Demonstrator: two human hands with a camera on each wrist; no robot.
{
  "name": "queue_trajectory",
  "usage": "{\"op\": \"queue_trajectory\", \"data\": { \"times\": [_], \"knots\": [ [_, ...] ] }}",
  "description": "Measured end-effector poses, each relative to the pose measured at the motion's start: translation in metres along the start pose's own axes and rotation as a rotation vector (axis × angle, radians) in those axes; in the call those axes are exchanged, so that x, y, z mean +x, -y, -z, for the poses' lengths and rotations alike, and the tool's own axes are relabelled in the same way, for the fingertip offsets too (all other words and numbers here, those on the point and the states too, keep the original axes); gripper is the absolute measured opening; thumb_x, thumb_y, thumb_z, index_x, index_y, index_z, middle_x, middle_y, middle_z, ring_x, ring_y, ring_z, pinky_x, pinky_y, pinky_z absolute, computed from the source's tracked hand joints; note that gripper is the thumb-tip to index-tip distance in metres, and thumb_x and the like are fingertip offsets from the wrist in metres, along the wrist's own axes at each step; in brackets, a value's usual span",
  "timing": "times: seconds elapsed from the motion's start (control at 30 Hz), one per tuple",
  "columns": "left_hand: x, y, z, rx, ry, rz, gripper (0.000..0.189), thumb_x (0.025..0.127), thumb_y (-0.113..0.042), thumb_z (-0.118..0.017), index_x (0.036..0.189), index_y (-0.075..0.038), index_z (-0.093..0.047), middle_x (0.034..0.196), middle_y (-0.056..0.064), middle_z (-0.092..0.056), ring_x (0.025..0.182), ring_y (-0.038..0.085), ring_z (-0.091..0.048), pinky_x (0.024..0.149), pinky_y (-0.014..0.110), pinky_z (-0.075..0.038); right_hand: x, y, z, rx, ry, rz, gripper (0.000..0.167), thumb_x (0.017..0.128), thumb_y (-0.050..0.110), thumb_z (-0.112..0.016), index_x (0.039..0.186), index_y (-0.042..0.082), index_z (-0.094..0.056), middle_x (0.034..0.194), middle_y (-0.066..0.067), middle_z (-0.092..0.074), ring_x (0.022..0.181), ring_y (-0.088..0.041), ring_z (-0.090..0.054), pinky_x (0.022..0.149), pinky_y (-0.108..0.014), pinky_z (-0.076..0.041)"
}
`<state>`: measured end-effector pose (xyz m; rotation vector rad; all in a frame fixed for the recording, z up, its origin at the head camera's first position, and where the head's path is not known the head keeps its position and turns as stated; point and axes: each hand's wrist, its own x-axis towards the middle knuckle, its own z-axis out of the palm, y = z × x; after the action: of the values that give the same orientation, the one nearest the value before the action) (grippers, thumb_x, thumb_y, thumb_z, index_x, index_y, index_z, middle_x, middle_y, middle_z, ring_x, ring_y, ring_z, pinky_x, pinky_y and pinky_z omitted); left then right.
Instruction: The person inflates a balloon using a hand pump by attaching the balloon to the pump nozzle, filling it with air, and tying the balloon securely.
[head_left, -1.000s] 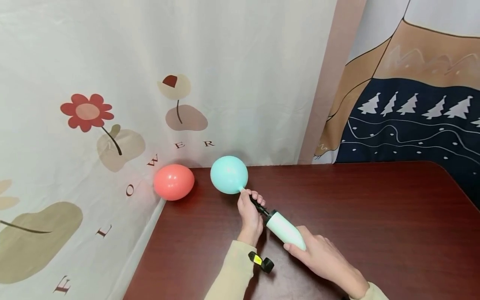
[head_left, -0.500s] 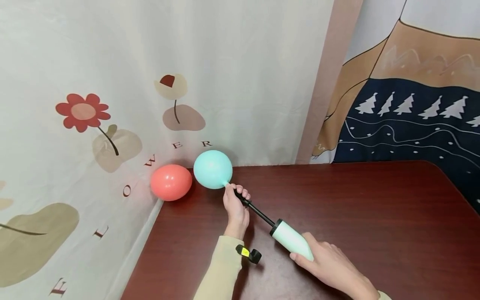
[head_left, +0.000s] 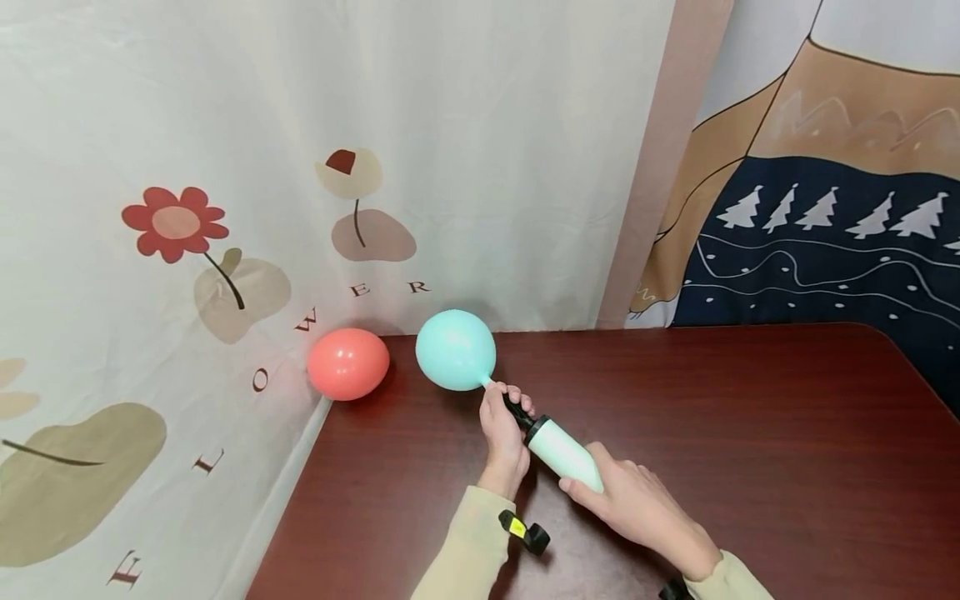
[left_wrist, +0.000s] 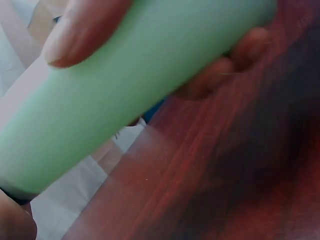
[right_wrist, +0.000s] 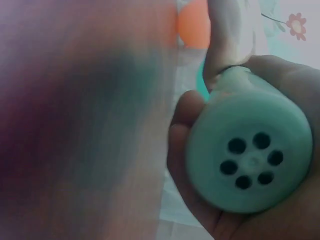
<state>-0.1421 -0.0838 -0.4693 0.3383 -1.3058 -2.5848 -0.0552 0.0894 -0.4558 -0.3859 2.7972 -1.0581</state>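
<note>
A light blue balloon [head_left: 455, 350], rounded with air, points its neck down to the right. My left hand [head_left: 504, 425] pinches that neck on the nozzle end of a hand balloon pump and grips the black front part. The pump's pale green barrel [head_left: 564, 454] slants down to the right, its black collar close to the left hand. My right hand [head_left: 637, 504] wraps round the barrel's rear, thumb along the near side. In the right wrist view the pump's round end cap [right_wrist: 250, 155] shows several dark holes, with fingers curled round it.
A red balloon [head_left: 348, 364] lies at the table's back left corner against the white printed curtain [head_left: 487, 167]. The dark red wooden table [head_left: 735, 433] stretches to the right. A black wrist camera [head_left: 535, 538] sits on the left sleeve.
Half a second ago the barrel was drawn back with the black rod showing; now it is pushed forward against the left hand. The blue balloon swung left in view, then back right.
</note>
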Motion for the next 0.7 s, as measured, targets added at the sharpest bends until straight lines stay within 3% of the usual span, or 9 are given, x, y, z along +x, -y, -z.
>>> {"op": "queue_trajectory", "data": {
  "times": [0.17, 0.47, 0.7],
  "knots": [
    [0.01, -0.005, 0.001, -0.025, 0.012, -0.019, 0.033, 0.116, -0.028, -0.031, 0.089, -0.013, -0.043, 0.073, -0.002, -0.046, 0.059, 0.01, -0.047, 0.058, 0.023, -0.043, -0.01, -0.004, 0.002, 0.028, -0.018, -0.001, 0.052, 0.094, 0.056, -0.07, 0.127, 0.016, -0.063, 0.085, 0.008, -0.065, 0.065, -0.004, -0.054, 0.058, -0.028, -0.046],
    [0.034, -0.029, 0.006, -0.07, -0.014, -0.079, 0.033, 0.115, -0.033, -0.034, 0.09, -0.014, -0.042, 0.074, -0.002, -0.044, 0.059, 0.01, -0.045, 0.057, 0.022, -0.041, -0.038, -0.022, 0.022, 0.041, 0.066, 0.006, 0.051, 0.095, 0.06, -0.066, 0.128, 0.021, -0.06, 0.086, 0.015, -0.06, 0.07, 0.0, -0.051, 0.062, -0.025, -0.043],
    [0.032, -0.023, 0.005, -0.058, -0.01, -0.066, 0.032, 0.115, -0.031, -0.033, 0.09, -0.014, -0.041, 0.075, -0.001, -0.043, 0.059, 0.011, -0.045, 0.058, 0.022, -0.041, -0.041, -0.026, 0.016, 0.014, 0.06, -0.005, 0.052, 0.094, 0.06, -0.067, 0.124, 0.018, -0.058, 0.073, 0.014, -0.052, 0.061, -0.002, -0.045, 0.055, -0.024, -0.038]
  ]
}}
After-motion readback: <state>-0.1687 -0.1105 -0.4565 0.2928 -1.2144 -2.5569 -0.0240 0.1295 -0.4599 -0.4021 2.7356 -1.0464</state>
